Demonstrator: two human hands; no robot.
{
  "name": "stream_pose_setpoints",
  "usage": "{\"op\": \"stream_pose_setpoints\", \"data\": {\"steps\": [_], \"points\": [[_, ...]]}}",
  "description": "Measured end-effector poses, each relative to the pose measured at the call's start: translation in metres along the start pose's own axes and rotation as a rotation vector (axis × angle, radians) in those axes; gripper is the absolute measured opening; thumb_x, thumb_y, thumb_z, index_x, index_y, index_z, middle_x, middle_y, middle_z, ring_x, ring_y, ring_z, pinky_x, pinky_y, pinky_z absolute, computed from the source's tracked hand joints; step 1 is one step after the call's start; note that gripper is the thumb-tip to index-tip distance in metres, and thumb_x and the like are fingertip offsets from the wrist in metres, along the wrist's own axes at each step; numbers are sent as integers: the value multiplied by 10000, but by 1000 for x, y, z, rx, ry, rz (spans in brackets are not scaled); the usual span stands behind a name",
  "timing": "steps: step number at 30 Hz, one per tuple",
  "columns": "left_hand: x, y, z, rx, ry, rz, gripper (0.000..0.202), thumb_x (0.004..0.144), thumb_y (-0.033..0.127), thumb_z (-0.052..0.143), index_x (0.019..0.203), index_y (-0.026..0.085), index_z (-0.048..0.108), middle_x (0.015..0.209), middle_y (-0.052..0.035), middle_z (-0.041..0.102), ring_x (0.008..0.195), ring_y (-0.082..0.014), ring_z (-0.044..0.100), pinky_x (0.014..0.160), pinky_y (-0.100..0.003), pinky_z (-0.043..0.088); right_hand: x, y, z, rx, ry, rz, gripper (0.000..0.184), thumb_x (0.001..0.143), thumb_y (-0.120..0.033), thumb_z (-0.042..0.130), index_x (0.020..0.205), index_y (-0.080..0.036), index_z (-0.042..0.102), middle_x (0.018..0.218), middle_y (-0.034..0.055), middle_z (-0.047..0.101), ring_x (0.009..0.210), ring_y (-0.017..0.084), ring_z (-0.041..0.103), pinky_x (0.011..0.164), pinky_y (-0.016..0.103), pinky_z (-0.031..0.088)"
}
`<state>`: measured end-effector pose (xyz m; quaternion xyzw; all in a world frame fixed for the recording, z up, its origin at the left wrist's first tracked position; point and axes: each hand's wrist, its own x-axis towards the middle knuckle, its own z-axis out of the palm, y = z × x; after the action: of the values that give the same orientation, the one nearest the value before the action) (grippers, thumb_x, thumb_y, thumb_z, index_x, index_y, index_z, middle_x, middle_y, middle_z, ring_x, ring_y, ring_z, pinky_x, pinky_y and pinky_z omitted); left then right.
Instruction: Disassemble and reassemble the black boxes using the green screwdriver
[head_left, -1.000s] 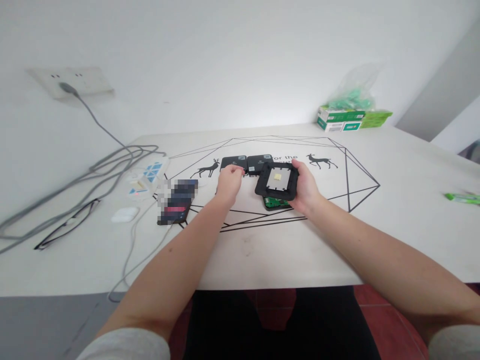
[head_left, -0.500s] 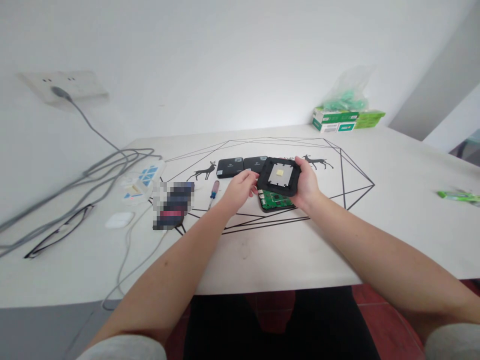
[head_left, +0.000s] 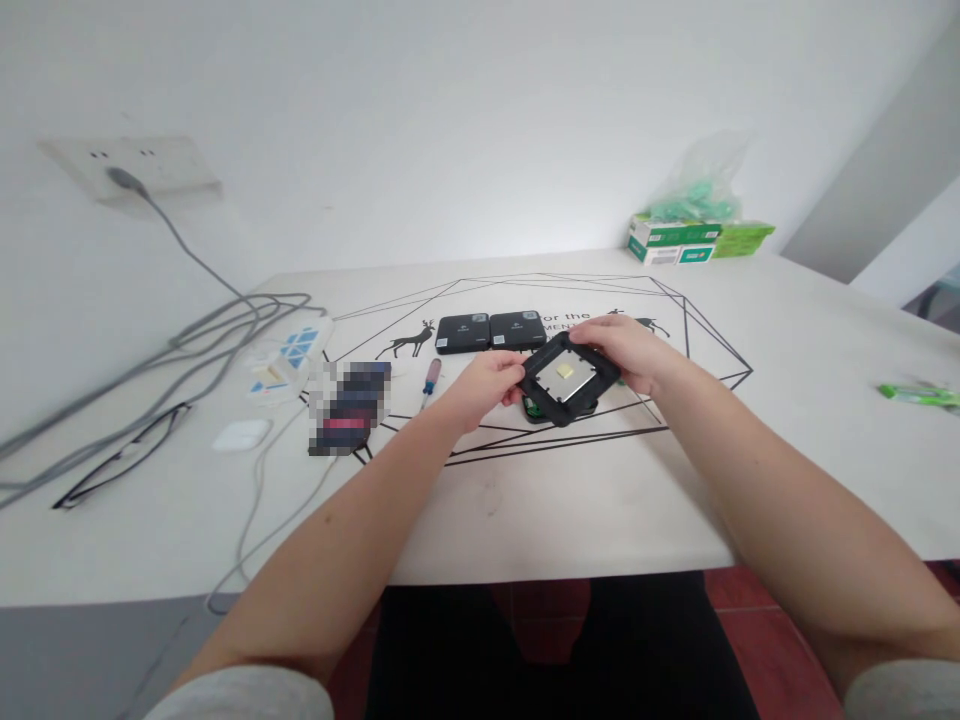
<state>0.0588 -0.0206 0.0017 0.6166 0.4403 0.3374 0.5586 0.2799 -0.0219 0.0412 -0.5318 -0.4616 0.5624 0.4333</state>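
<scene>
Carefully, a person at a white counter (head_left: 487, 530) held a square black device cover (head_left: 568, 384) in both bare hands, its inner side turned up to show a metal plate with a small yellow pad. The fingers of the left hand (head_left: 489, 387) pinched the cover's left corner, while those of the right hand (head_left: 624, 348) grasped its far and right edges. The cover was tilted above an opened black base (head_left: 532, 409), which it mostly hid, leaving a bit of green circuit board in sight. Just behind, two black boxes (head_left: 462, 336) lay side by side, flat on the printed deer design. A screwdriver (head_left: 431, 378) rested near the left hand, with a phone (head_left: 358, 410), its screen pixelated, farther left. Beyond these were a white case (head_left: 242, 435), eyeglasses (head_left: 124, 455) and a power strip (head_left: 304, 350). Green-and-white cartons (head_left: 675, 234) stood by the wall at far right, beneath a clear plastic bag (head_left: 697, 195).
</scene>
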Motion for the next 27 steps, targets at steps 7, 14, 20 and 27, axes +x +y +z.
{"op": "stream_pose_setpoints", "data": {"steps": [7, 14, 20, 27], "points": [[2, -9, -22, 871, -48, 335, 533, 1055, 597, 469, 1218, 184, 764, 1358, -139, 711, 1309, -330, 582, 1124, -484, 446, 5, -6, -40, -271, -330, 161, 358, 621, -80, 731, 971, -148, 751, 793, 44, 767, 640, 145, 710, 542, 206, 587], [4, -15, -29, 1287, -196, 378, 891, 810, 717, 792, 1489, 166, 618, 1592, -179, 548, 1423, -399, 474, 1168, -498, 406, -1, 0, -39, -437, -632, 238, 401, 602, -106, 756, 990, -182, 689, 876, -5, 732, 722, 114, 712, 642, 192, 625], [6, -6, -38, 1297, -163, 342, 720, 788, 620, 835, 1345, 182, 708, 1337, -125, 729, 1303, -368, 563, 1080, -435, 473, -2, 5, -27, -716, -616, 120, 335, 642, -154, 750, 973, -181, 705, 859, 11, 727, 766, 160, 708, 666, 240, 595], [8, -6, -53, 1309, -112, 283, 758, 771, 682, 823, 1335, 187, 712, 1428, -143, 683, 1374, -393, 521, 1123, -462, 452, -5, 5, -11, -834, -468, 11, 151, 710, -182, 775, 835, -188, 690, 739, 10, 740, 667, 175, 732, 657, 270, 577]]}}
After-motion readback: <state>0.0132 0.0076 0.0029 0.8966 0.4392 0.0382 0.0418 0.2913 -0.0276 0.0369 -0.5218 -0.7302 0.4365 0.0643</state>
